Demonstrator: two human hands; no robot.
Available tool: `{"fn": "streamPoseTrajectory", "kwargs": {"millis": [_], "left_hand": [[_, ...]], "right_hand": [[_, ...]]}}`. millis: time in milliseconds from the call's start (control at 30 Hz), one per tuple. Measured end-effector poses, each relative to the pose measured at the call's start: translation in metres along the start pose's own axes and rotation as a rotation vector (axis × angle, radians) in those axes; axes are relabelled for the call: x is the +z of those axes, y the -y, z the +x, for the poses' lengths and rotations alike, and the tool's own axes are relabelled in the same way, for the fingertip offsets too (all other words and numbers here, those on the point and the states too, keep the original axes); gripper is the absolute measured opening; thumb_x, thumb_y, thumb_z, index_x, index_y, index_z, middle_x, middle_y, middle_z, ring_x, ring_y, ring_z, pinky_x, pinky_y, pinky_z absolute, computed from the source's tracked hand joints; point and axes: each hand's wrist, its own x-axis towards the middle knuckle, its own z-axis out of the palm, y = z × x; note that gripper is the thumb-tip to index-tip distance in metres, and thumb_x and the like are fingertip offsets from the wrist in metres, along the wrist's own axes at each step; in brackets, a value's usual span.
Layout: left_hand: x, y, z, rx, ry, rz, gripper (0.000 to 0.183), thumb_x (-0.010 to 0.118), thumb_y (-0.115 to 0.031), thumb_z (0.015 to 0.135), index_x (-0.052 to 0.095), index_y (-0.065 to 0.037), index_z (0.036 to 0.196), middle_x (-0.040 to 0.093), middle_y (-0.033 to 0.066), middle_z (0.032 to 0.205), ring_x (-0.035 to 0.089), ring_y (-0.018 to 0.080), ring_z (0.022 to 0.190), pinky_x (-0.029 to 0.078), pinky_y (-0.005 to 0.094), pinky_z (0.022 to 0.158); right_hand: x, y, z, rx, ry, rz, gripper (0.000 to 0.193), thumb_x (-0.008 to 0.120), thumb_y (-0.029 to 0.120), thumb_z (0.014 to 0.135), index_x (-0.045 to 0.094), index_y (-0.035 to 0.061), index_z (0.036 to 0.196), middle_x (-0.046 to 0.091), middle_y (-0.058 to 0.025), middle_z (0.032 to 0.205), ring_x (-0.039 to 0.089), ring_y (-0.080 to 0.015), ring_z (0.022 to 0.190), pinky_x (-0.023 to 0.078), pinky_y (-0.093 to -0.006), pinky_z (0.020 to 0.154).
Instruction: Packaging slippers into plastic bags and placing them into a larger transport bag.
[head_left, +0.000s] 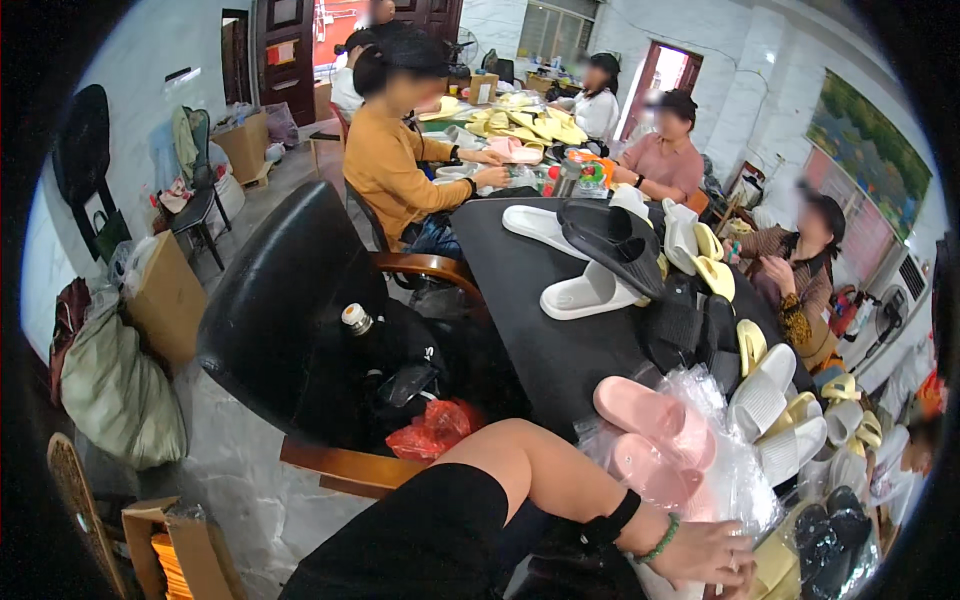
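Observation:
My left arm, in a short black sleeve with a black band and a green beaded bracelet, reaches across the lower middle. My left hand (705,557) is at the near end of the table, its fingers bent downward and close together beside yellow slippers (778,568). What they grip is hidden below. A pair of pink slippers (655,430) lies on clear plastic bags (745,455) just beyond the wrist. Right of the hand are black slippers in clear plastic (835,540). My right hand is out of view.
On the black table (530,330) are white slippers (585,290), black slippers (610,240) and grey ones (765,390). A black armchair (285,300) holding a red plastic bag (435,428) stands left. Several people sit around the tables. Boxes (165,300) and a sack (120,390) line the left floor.

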Motion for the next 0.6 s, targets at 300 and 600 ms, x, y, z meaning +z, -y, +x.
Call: {"fn": "streamPoseTrajectory", "kwargs": {"millis": [300, 600], "left_hand": [[0.059, 0.016, -0.036, -0.323, 0.583, 0.177, 0.038, 0.059, -0.024, 0.079, 0.074, -0.003, 0.107, 0.055, 0.0199, 0.138, 0.035, 0.0395, 0.141, 0.013, 0.0625, 0.119], [0.088, -0.007, -0.060, -0.170, 0.291, 0.023, 0.040, 0.059, -0.029, 0.074, 0.073, -0.002, 0.100, 0.059, 0.0185, 0.131, 0.044, 0.0392, 0.132, 0.014, 0.0619, 0.118]], "right_hand": [[0.027, 0.084, -0.009, -0.449, 0.421, -0.993, 0.020, 0.068, 0.008, 0.088, 0.068, 0.0026, 0.108, 0.062, -0.0188, 0.121, 0.057, -0.0376, 0.113, 0.047, -0.0458, 0.098], [-0.031, 0.043, 0.049, -0.118, 0.054, -0.562, 0.019, 0.054, 0.012, 0.101, 0.063, -0.0041, 0.107, 0.063, -0.0067, 0.097, 0.058, -0.0159, 0.095, 0.046, -0.0292, 0.086]]}}
